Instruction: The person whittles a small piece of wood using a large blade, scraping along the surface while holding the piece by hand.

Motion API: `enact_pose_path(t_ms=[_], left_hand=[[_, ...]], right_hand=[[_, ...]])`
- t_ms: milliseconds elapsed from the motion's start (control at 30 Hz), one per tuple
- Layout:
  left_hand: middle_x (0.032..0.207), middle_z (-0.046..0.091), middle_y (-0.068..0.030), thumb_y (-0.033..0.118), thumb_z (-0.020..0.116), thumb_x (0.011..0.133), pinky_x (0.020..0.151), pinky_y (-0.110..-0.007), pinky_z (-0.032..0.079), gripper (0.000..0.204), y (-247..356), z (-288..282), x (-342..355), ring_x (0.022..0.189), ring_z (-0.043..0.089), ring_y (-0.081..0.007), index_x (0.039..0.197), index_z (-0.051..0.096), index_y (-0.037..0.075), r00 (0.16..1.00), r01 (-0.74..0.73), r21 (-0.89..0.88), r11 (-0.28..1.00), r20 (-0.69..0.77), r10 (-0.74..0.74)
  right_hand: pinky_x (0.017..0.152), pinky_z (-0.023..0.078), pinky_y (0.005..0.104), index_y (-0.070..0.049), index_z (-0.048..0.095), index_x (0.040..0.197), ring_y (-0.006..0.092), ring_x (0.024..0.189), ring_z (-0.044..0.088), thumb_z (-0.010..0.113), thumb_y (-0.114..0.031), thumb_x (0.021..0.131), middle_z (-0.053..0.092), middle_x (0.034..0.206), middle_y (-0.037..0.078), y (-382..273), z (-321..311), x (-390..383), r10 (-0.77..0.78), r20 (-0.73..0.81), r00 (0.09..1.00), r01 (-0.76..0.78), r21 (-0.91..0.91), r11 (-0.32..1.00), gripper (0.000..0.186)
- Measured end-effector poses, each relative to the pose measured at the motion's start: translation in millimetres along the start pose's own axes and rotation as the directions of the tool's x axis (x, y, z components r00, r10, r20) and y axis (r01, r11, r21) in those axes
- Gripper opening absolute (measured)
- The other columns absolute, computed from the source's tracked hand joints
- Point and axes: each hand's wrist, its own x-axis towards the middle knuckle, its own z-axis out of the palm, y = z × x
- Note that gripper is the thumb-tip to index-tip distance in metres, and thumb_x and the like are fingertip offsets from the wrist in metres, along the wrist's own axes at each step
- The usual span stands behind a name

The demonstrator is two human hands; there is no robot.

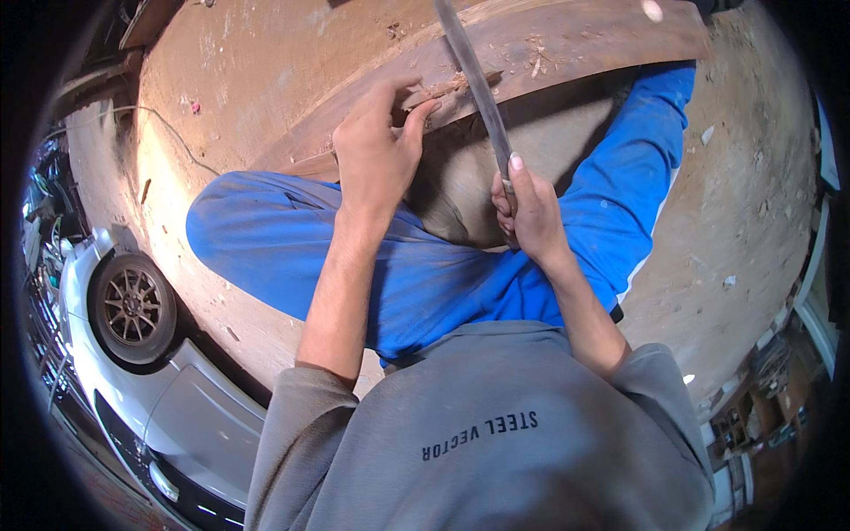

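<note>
My right hand (pixel 529 205) is closed round the handle of a long machete (pixel 478 84), with the thumb laid along the base of its grey blade. The blade slants up and away to the left, crossing a wide brown wooden plank (pixel 584 55). My left hand (pixel 379 146) is at the plank's near edge, its thumb and forefinger curled either side of a small splintered piece of wood (pixel 456 86). The other left fingers are mostly hidden. The blade passes over the piece's right part; whether it touches cannot be told. Pale wood chips (pixel 538 64) lie on the plank.
My legs in blue trousers (pixel 266 234) are bent on the dusty ground (pixel 726 212), one foot end under the plank's right part. A silver car (pixel 190 416) with a bronze-spoked wheel (pixel 133 305) stands at left. A thin cable (pixel 173 133) runs nearby; clutter (pixel 770 398) lines the right edge.
</note>
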Motion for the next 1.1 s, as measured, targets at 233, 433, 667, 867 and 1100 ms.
enact_pose_path(t_ms=[233,433,667,867,1100], left_hand=[[0.097,0.079,-0.0097,0.008,0.086,0.084,0.071,-0.029,0.058,0.020,12.5,1.6,10.7,0.082,0.075,-0.0157,0.102,0.080,0.005,0.972,-0.222,0.064,0.973,-0.065,0.226],[0.101,0.079,-0.0110,0.001,0.081,0.087,0.081,-0.028,0.059,0.021,28.3,8.5,11.9,0.090,0.076,-0.0164,0.108,0.078,0.000,0.991,-0.134,-0.027,0.991,-0.020,0.133],[0.100,0.078,-0.0110,-0.004,0.075,0.093,0.086,-0.028,0.059,0.014,22.0,20.3,11.4,0.093,0.075,-0.0160,0.107,0.075,-0.005,0.998,-0.021,-0.258,0.966,-0.056,0.007],[0.098,0.078,-0.0109,-0.004,0.076,0.092,0.085,-0.027,0.059,0.011,10.5,12.8,12.7,0.092,0.074,-0.0146,0.103,0.075,-0.004,0.996,-0.081,-0.135,0.988,-0.059,0.074],[0.095,0.078,-0.0101,-0.002,0.077,0.092,0.082,-0.026,0.057,0.009,8.8,12.2,14.3,0.090,0.073,-0.0126,0.100,0.074,-0.005,0.984,-0.179,-0.082,0.980,-0.038,0.176]], right_hand=[[0.048,0.036,0.0316,-0.003,0.053,0.077,0.0104,0.050,0.045,0.040,-0.048,0.111,0.048,0.058,0.002,-8.3,-2.4,-2.2,-0.038,-0.044,0.998,0.037,-0.028,0.999,0.058],[0.056,0.043,0.0388,-0.001,0.053,0.074,0.0187,0.055,0.052,0.041,-0.044,0.112,0.050,0.058,0.009,2.8,-8.5,4.6,-0.184,-0.074,0.980,0.173,-0.133,0.976,0.058],[0.063,0.047,0.0471,0.002,0.059,0.080,0.0354,0.062,0.062,0.043,-0.043,0.111,0.060,0.066,0.020,5.0,-11.8,12.7,-0.234,-0.107,0.966,0.207,-0.218,0.954,0.058],[0.060,0.046,0.0438,0.003,0.058,0.084,0.0299,0.060,0.062,0.047,-0.040,0.111,0.059,0.065,0.017,-48.8,-9.6,-2.0,-0.325,-0.069,0.943,0.319,-0.079,0.944,0.052],[0.053,0.044,0.0476,0.001,0.056,0.084,0.0362,0.056,0.061,0.047,-0.032,0.111,0.058,0.063,0.021,-16.9,3.3,-10.8,-0.560,-0.175,0.810,0.545,-0.128,0.828,0.043]])
